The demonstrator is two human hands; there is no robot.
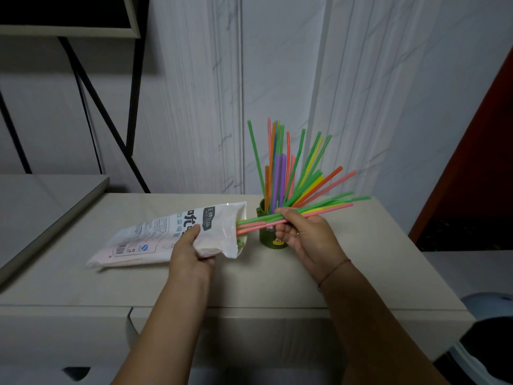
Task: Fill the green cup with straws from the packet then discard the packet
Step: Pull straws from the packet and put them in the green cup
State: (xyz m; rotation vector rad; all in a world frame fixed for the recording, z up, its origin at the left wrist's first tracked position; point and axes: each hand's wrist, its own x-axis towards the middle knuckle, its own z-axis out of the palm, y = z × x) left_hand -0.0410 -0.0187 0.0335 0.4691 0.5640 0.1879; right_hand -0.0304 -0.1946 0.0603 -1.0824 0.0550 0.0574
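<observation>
The green cup (pixel 267 238) stands on the beige cabinet top (pixel 277 279), holding several coloured straws (pixel 280 168) that fan upward and to the right. My left hand (pixel 191 245) grips the white straw packet (pixel 155 234) near its open right end, holding it lying on the top. My right hand (pixel 302 232), just in front of the cup, pinches a small bunch of green, pink and yellow straws (pixel 327 208). Their left ends are still inside the packet mouth; their right ends point right, nearly level. My right hand hides part of the cup.
A grey tabletop (pixel 41 201) adjoins the cabinet on the left, with black metal frame legs (pixel 97 107) behind it. White panelled wall stands at the back. A dark red panel (pixel 472 162) rises at the right. A bin with a pale rim (pixel 488 329) sits at lower right.
</observation>
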